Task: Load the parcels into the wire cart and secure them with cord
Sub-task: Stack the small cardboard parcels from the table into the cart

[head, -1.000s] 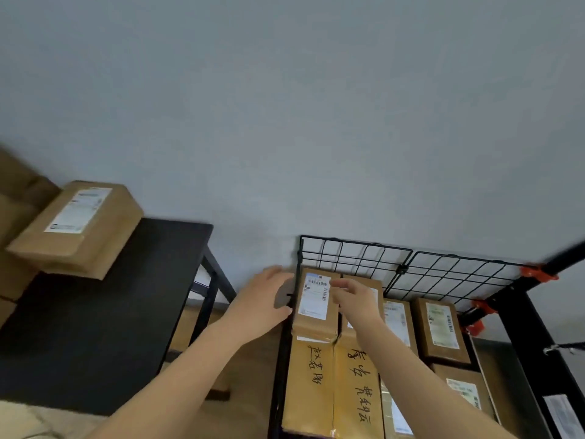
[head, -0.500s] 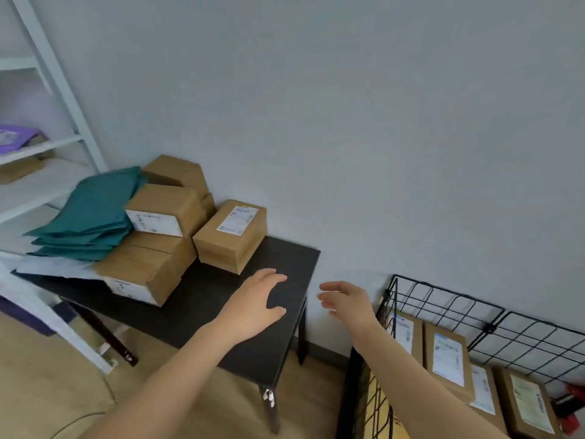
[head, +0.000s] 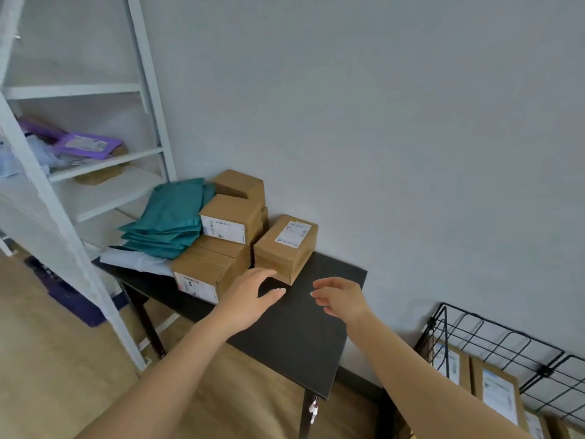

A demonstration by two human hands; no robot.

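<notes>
I am holding both arms out over the black surface [head: 300, 337]. My left grip [head: 250, 296] is lying open with its fingers relaxed, just beside the near corner of a lone labelled parcel [head: 286, 248]; I cannot tell whether it is touching. My right grip [head: 340, 297] is hanging open too, holding nothing, near that parcel. The parcel is sitting on the surface beside a stack of parcels [head: 218, 248] and green mailers [head: 171, 223]. The wire cart [head: 493, 343] is standing at lower right, with loaded parcels [head: 500, 391] inside it.
</notes>
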